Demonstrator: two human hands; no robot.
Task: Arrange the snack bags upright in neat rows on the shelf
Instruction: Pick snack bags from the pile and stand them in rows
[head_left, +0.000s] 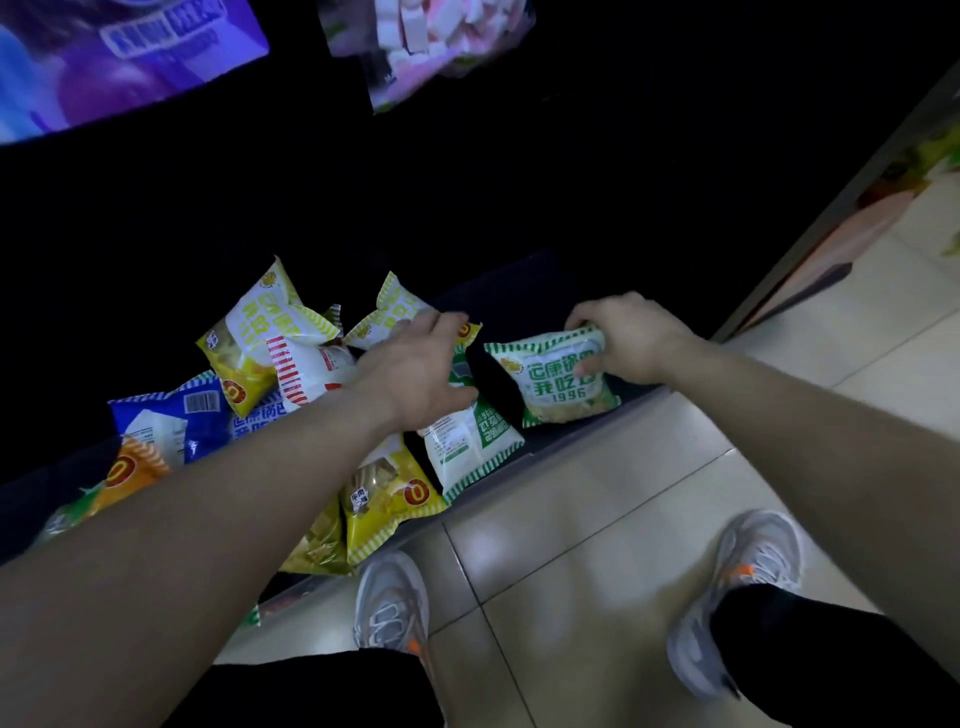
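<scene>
Dim shop aisle, pale glossy floor tiles (597, 519) below, dark low shelf (582, 431) running from the lower left to the right side of the view; its back is black and unreadable.

Progress — early, by my reading. One bag only is upright: the green-and-white striped plastic snack bag (558, 382) at the right end of the shelf, just behind the front edge, print facing out. No row exists yet. Everything left of it is an unsorted heap.

Heap, largest to smallest as seen:
- white bag with green striped edges (470, 449), lying flat near the front edge, back label up.
- yellow striped bag (387, 493) with a red round logo, flat, overhanging the front edge.
- yellow-and-white bag (249, 343), tilted, toward the back.
- blue-and-white bag (166, 421), flat, barcode up, left part of the shelf.
- red-and-white striped bag (306, 371), partly buried mid-heap.
- orange bag (130, 470), far left, partly hidden by the forearm.

Bags look puffy, crinkled and glossy — likely light and prone to tip or slide when stood up.

Hands: right hand (631, 338) grips the top right corner of the upright green bag, fingers curled over it, thumb on its face. Left hand (410, 369) reaches over the heap, fingers spread on another yellow-striped bag (387, 312); cannot tell whether it has closed on it.

Remaining: nearly all bags to stand and align.
</scene>
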